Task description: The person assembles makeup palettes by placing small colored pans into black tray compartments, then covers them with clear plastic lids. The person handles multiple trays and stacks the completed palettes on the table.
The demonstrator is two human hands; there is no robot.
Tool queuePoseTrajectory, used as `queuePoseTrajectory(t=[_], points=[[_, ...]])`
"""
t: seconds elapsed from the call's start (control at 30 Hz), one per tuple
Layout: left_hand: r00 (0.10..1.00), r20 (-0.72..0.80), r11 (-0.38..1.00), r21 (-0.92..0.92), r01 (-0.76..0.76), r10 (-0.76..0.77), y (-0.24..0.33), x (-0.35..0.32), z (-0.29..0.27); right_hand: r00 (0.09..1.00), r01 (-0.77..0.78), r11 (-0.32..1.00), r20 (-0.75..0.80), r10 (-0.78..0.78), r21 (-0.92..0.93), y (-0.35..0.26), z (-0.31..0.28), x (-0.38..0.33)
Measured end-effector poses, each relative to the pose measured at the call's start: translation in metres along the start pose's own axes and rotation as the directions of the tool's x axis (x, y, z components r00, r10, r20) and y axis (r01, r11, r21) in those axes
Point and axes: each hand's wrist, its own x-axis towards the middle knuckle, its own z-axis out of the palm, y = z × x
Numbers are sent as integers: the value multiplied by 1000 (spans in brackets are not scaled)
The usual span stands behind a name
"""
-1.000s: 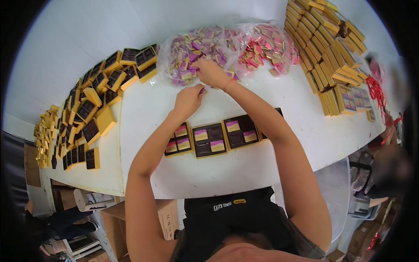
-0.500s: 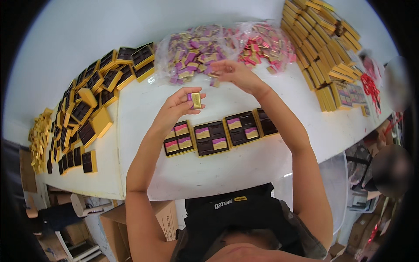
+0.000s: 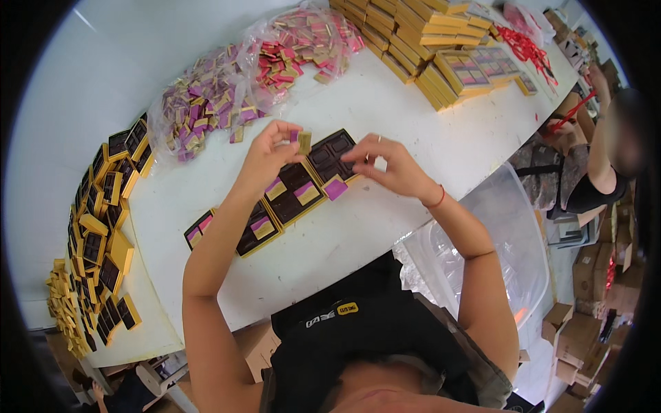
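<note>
My left hand (image 3: 270, 155) holds a few small wrapped squares (image 3: 303, 140), purple and gold, above a row of dark trays with gold edges (image 3: 295, 194) on the white table (image 3: 385, 117). My right hand (image 3: 387, 164) hovers over the rightmost tray (image 3: 333, 155), fingers pinched, just above a purple square (image 3: 336, 187) lying at that tray's corner. Whether the right fingers grip anything is unclear. The other trays hold purple and gold squares in some of their wells.
A clear bag of purple squares (image 3: 204, 103) and one of pink squares (image 3: 303, 41) lie at the back. Stacked gold boxes (image 3: 413, 41) stand back right, empty trays (image 3: 103, 213) pile up left. A clear plastic bin (image 3: 502, 241) sits by my right elbow; another person (image 3: 592, 165) sits to the right.
Both hands have drawn back from the bags of squares to the trays. The left hand now carries squares, and the right hand has come down over the rightmost tray.
</note>
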Motion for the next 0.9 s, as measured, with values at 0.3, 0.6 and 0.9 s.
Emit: queuePoseTrajectory(t=[0.3,0.6,0.9], points=[[999,-9,997,59,53,-53,-5,8,22,925,362,760,107,-365,-539,17,64,-28],[994,-45,884,463,-68,99,-30,11,21,959,151,964,-204,-197,-220,27,49,-37],[906,132,347,894,-284,401,-35,-23,68,745,-115,469,-236,623,876,45,9,-47]])
